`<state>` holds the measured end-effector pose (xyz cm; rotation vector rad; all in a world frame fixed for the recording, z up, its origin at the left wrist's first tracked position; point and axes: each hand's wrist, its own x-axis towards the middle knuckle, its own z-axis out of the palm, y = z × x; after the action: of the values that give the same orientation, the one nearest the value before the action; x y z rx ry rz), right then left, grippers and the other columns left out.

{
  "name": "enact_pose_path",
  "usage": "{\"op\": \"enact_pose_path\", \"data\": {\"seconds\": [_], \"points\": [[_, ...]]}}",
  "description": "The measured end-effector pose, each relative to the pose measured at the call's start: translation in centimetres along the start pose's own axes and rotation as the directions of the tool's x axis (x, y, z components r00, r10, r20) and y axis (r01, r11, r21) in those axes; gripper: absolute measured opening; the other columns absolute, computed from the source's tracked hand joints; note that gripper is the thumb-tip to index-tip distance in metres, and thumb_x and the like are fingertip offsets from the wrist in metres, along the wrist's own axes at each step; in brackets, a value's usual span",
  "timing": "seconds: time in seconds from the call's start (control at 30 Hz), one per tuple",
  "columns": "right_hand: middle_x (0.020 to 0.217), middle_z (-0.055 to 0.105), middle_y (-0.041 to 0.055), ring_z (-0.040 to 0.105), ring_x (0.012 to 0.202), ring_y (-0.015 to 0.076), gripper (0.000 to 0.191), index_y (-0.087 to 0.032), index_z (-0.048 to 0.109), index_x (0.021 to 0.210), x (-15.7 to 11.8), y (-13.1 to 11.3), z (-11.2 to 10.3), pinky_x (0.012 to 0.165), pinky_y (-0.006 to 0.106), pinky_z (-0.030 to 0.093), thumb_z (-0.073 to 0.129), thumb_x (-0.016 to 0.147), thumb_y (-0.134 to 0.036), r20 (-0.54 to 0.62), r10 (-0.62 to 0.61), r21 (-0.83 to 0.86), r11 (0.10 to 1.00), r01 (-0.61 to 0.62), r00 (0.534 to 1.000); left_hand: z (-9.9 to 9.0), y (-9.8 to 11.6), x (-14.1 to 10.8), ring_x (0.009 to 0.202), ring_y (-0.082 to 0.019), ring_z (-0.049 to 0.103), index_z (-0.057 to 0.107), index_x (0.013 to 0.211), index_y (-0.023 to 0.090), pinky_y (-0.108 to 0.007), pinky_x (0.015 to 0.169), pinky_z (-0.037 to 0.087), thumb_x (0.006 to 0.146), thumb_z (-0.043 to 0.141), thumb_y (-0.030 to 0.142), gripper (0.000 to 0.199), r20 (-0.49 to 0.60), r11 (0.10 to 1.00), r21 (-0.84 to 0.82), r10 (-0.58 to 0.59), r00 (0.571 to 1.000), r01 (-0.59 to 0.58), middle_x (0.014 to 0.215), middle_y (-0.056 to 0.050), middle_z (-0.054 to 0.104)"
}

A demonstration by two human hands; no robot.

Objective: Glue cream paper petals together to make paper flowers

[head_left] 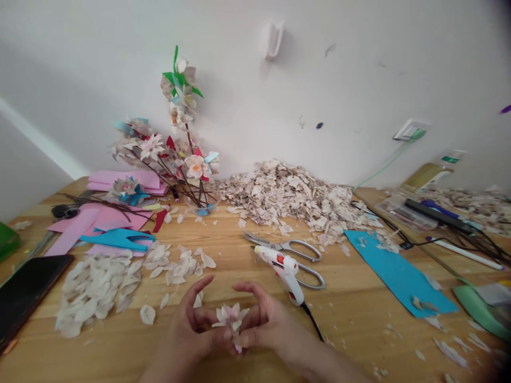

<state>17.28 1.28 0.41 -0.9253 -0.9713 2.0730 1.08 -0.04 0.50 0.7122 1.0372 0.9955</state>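
Observation:
Low in the middle of the head view, a small handmade flower (231, 316) with pale pointed petals and a pinkish centre is pinched between both hands. My left hand (199, 322) grips it from the left with thumb and fingers. From the right, my right hand (263, 319) closes on its base, where a bit of pink shows. Fingertips hide most of the flower's underside. Just beyond my right hand lies a white glue gun (281, 271) on the wooden table, its black cord running toward me. Scissors (299, 255) with grey handles lie beside it, spread apart.
A heap of dried petals (287, 197) sits against the wall, with sorted petals (93, 287) at left. Flower stems stand in a clear bowl (203, 205). A phone (32, 292) lies far left. Blue sheet (399, 274), pen (467, 253) and cables are at right.

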Motion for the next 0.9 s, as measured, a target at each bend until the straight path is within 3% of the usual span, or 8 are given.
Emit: {"op": "enact_pose_path", "data": {"seconds": [0.13, 0.27, 0.4, 0.53, 0.7, 0.9], "points": [[0.058, 0.068, -0.0074, 0.063, 0.050, 0.0125, 0.072, -0.022, 0.040, 0.108, 0.1, 0.1, 0.1, 0.056, 0.023, 0.043, 0.082, 0.048, -0.022, 0.005, 0.004, -0.044, 0.999, -0.004, 1.000, 0.1, 0.0, -0.2, 0.046, -0.023, 0.065, 0.009, 0.139, 0.011, -0.029, 0.050, 0.045, 0.045, 0.084, 0.019, 0.121, -0.045, 0.997, 0.070, 0.022, 0.999, -0.019, 0.045, 0.004, 0.068], [0.057, 0.063, -0.0101, 0.061, 0.052, 0.0106, 0.074, -0.023, 0.037, 0.116, -0.4, -0.4, 0.1, 0.054, 0.019, 0.041, 0.077, 0.055, -0.015, 0.003, -0.028, -0.166, 0.986, 0.028, 1.000, 0.2, 0.3, -0.9, 0.044, -0.015, 0.057, 0.011, 0.141, 0.014, -0.024, 0.049, 0.040, 0.047, 0.082, 0.012, 0.118, -0.085, 0.980, 0.187, 0.090, 0.992, -0.073, 0.043, 0.008, 0.063], [0.067, 0.065, -0.0088, 0.064, 0.069, 0.0119, 0.070, -0.028, 0.038, 0.123, -1.5, -0.7, -0.1, 0.062, 0.020, 0.043, 0.066, 0.064, -0.003, 0.028, -0.094, -0.407, 0.908, 0.097, 0.995, 0.0, 0.2, -1.6, 0.049, -0.014, 0.054, 0.011, 0.142, 0.021, -0.024, 0.051, 0.042, 0.057, 0.077, 0.014, 0.108, 0.015, 0.930, 0.285, 0.238, 0.971, -0.232, 0.047, 0.008, 0.062], [0.078, 0.068, -0.0064, 0.065, 0.082, 0.0148, 0.068, -0.032, 0.040, 0.124, -2.1, -0.3, -0.5, 0.075, 0.026, 0.047, 0.063, 0.067, -0.005, 0.045, -0.165, -0.541, 0.825, 0.163, 0.985, -0.8, -0.3, -1.6, 0.055, -0.014, 0.058, 0.021, 0.137, 0.036, -0.022, 0.050, 0.044, 0.064, 0.074, 0.013, 0.093, 0.139, 0.842, 0.344, 0.393, 0.909, -0.416, 0.063, 0.004, 0.067], [0.086, 0.071, -0.0038, 0.066, 0.087, 0.0156, 0.069, -0.033, 0.039, 0.126, -1.9, 0.2, -1.2, 0.086, 0.032, 0.046, 0.058, 0.068, 0.000, 0.048, -0.298, -0.659, 0.708, 0.255, 0.953, -1.1, -0.6, -1.4, 0.054, -0.012, 0.058, 0.029, 0.130, 0.046, -0.021, 0.052, 0.048, 0.069, 0.069, 0.013, 0.080, 0.147, 0.758, 0.346, 0.538, 0.830, -0.553, 0.061, 0.009, 0.064], [0.091, 0.072, -0.0015, 0.065, 0.091, 0.0152, 0.066, -0.030, 0.038, 0.126, -2.2, 0.0, -1.2, 0.087, 0.031, 0.046, 0.056, 0.070, -0.001, 0.081, -0.330, -0.722, 0.631, 0.284, 0.941, -1.0, -0.6, -1.6, 0.056, -0.011, 0.060, 0.021, 0.134, 0.044, -0.020, 0.052, 0.048, 0.076, 0.062, 0.013, 0.077, 0.151, 0.788, 0.374, 0.468, 0.871, -0.489, 0.060, 0.010, 0.067]]}}
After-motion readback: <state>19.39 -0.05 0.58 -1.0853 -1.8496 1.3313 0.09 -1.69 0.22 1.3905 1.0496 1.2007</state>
